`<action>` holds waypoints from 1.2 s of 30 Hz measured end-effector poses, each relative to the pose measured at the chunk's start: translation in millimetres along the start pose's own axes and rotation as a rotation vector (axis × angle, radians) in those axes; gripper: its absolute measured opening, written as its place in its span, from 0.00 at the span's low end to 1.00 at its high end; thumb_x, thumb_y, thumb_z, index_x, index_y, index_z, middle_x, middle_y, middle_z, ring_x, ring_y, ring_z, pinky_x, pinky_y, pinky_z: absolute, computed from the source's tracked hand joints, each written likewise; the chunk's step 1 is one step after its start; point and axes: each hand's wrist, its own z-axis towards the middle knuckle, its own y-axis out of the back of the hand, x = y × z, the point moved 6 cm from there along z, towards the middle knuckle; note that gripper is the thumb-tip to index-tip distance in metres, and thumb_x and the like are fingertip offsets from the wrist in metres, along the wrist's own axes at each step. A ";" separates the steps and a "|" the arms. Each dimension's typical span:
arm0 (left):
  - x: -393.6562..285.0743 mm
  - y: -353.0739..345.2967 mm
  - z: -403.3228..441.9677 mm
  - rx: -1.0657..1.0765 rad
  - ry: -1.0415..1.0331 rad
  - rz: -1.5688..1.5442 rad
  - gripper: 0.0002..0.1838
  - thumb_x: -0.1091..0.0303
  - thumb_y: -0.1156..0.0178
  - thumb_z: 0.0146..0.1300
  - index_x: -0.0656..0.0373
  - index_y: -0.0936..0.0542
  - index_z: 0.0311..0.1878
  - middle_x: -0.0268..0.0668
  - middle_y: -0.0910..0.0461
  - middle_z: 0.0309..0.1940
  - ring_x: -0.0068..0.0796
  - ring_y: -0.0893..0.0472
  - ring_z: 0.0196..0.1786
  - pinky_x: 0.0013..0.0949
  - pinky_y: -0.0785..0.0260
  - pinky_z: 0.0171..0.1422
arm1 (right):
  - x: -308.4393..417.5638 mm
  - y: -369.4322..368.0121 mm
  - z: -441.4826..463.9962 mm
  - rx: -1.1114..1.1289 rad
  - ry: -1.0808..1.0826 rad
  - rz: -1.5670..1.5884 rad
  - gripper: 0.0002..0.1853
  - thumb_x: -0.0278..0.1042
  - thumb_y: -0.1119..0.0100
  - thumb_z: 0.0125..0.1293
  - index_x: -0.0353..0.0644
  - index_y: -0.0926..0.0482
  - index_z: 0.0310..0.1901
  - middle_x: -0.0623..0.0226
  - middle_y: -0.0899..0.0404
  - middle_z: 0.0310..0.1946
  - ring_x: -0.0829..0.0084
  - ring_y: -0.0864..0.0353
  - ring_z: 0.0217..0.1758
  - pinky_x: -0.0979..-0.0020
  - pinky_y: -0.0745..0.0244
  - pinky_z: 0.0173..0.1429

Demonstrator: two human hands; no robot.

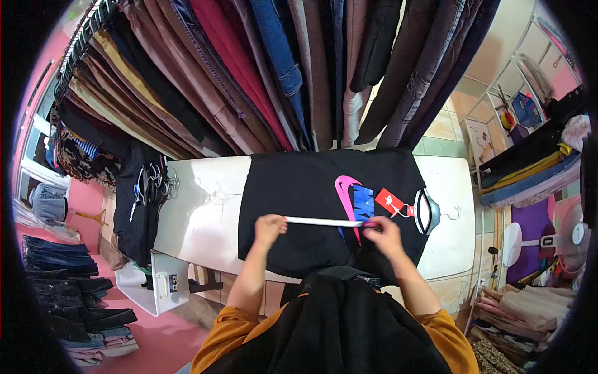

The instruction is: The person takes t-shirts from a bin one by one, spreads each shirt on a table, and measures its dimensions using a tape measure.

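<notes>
A black shirt (293, 187) lies spread on the white table, with a pink swoosh (342, 193) and blue lettering printed on it. Across it, a white measuring tape (321, 221) is stretched straight between my hands. My left hand (269, 230) pinches one end of the tape. At the other end, my right hand (383, 235) is closed around the tape and a small dark pinkish piece, mostly hidden by the fingers. A red tag (390, 202) hangs near the neck opening, where a dark hanger (430, 215) with a metal hook sits.
The white table (193, 218) shows on both sides of the shirt. Trousers (286, 68) hang in a dense row along its far edge. Spare hangers (156, 184) lie on dark clothing at the left. A white bin (168, 287) stands below, and a fan (570, 240) is at right.
</notes>
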 end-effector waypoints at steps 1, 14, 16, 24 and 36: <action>2.8 31.8 11.7 -0.134 -0.051 -0.010 0.05 0.80 0.43 0.58 0.68 0.18 0.33 0.39 0.19 0.23 0.25 0.20 0.23 0.26 0.26 0.26 | -5.4 26.1 1.9 -0.116 -0.006 -0.023 0.19 0.35 0.32 0.47 0.37 0.19 0.41 0.65 0.18 0.35 0.75 0.21 0.38 0.73 0.27 0.46; -4.9 119.6 41.2 -0.721 -0.164 0.779 0.06 0.72 0.32 0.47 0.64 0.17 0.26 0.47 0.19 0.23 0.44 0.18 0.28 0.39 0.27 0.36 | -96.2 151.5 10.5 -0.580 -0.214 -0.354 0.27 0.41 0.30 0.42 0.32 0.21 0.44 0.57 0.18 0.30 0.69 0.19 0.33 0.69 0.24 0.41; -10.6 116.8 38.3 -0.701 -0.200 0.787 0.06 0.72 0.32 0.48 0.64 0.18 0.26 0.47 0.19 0.23 0.44 0.18 0.27 0.39 0.27 0.36 | -92.6 153.5 11.8 -0.574 -0.222 -0.340 0.28 0.41 0.30 0.42 0.32 0.21 0.44 0.57 0.18 0.30 0.69 0.19 0.33 0.69 0.24 0.41; -15.3 82.9 26.8 -0.529 -0.352 0.550 0.06 0.71 0.36 0.54 0.63 0.19 0.31 0.38 0.19 0.22 0.31 0.20 0.27 0.33 0.30 0.34 | -72.2 169.3 -17.1 -0.356 -0.127 0.253 0.23 0.31 0.34 0.48 0.34 0.22 0.48 0.63 0.20 0.39 0.73 0.22 0.44 0.73 0.28 0.50; -16.0 41.2 -22.2 -0.556 0.137 1.000 0.59 0.51 0.23 0.38 0.55 0.48 0.71 0.48 0.39 0.64 0.51 0.39 0.67 0.53 0.40 0.66 | -41.1 315.4 -112.2 -0.641 -0.077 -0.553 0.26 0.27 0.35 0.41 0.36 0.23 0.47 0.56 0.20 0.38 0.63 0.20 0.42 0.67 0.27 0.50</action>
